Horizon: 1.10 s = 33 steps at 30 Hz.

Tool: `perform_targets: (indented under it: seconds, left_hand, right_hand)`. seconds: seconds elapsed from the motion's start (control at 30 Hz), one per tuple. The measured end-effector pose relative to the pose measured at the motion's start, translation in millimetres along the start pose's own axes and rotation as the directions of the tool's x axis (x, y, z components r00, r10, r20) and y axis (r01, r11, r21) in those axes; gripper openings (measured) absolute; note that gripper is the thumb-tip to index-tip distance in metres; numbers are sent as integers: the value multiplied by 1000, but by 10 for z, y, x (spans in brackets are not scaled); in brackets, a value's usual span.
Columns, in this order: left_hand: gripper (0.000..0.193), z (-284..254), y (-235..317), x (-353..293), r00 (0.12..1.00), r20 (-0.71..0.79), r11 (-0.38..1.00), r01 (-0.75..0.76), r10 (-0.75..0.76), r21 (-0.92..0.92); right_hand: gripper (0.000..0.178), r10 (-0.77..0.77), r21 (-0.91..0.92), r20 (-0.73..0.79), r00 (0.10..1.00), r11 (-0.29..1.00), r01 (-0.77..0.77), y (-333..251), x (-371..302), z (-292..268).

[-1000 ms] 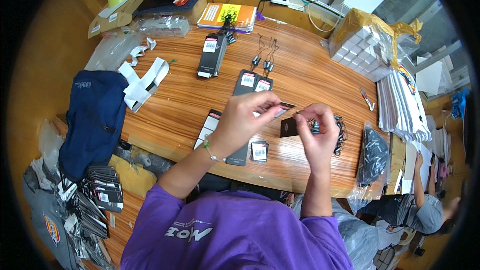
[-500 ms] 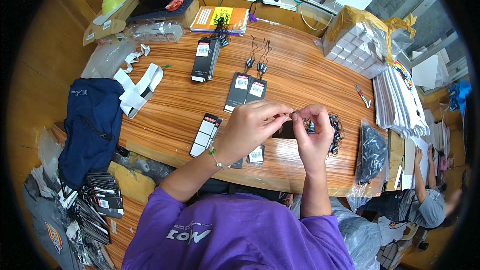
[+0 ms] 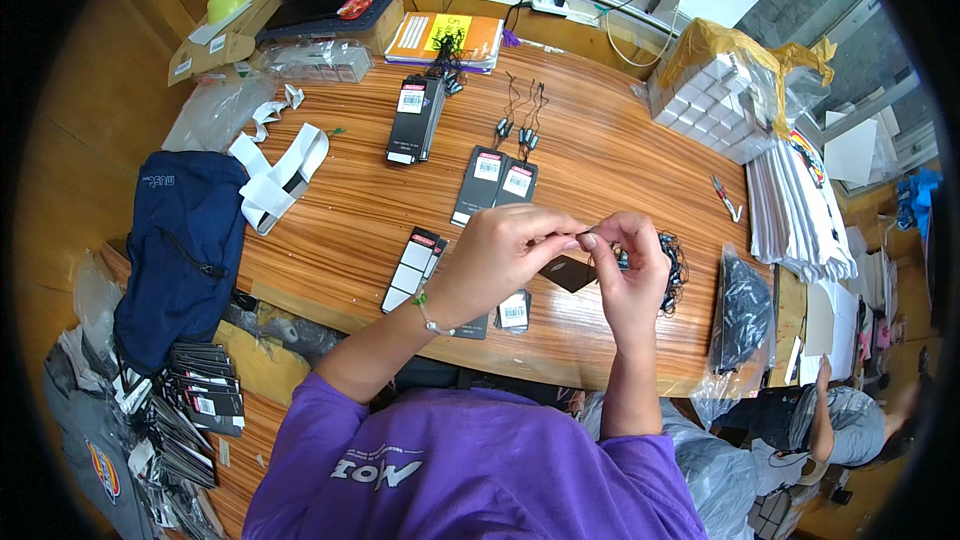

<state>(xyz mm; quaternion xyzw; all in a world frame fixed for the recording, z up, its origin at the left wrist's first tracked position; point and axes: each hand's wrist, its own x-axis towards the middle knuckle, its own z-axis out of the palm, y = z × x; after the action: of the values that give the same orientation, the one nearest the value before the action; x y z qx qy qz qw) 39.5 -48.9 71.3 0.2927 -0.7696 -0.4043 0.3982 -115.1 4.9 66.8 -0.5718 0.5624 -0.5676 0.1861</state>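
My left hand (image 3: 515, 250) and my right hand (image 3: 630, 265) meet over the desk, fingertips almost touching. Each is closed in a pinch on a thin dark cord, mostly hidden by the fingers. Below the fingertips hangs a black hang tag (image 3: 568, 273), tilted, its upper part covered by my left hand. Behind my right hand lies a heap of black cords (image 3: 673, 265). Just beyond my hands, two black tags (image 3: 478, 185) with white labels lie side by side, their cords stretched away from me. Left of my wrist is a tag with white stickers (image 3: 408, 275).
A stack of black tags (image 3: 411, 125) lies farther back. At the right are pliers (image 3: 727, 198), a bag of black cords (image 3: 740, 315), white folded stock (image 3: 795, 205) and a wrapped block of small boxes (image 3: 710, 90). A navy bag (image 3: 180, 250) sits left. Another person (image 3: 845, 425) works at far right.
The black tag below my fingers has swung and tilted, showing more of its face. My fingertips have drawn closer together. At far right, the other person's arms have shifted.
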Motion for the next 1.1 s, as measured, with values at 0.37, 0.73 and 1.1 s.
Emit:
perform_targets:
  seconds: [0.37, 0.73, 1.1]
  left_hand:
    - [14, -50, -21, -15, 976, 112, 871, 219, -189, -440]
    - [14, -59, -23, 9, 984, -99, 988, -141, 147, 59]
    - [11, -65, -83, 16, 893, -66, 837, -390, 446, 384]
  right_hand:
    - [21, -201, -280, 133, 971, 932, 231, -92, 148, -108]
    - [7, 12, 77, 133, 991, 997, -23, -26, 100, 9]
    - [10, 258, 802, 197, 946, 512, -307, 109, 171, -11]
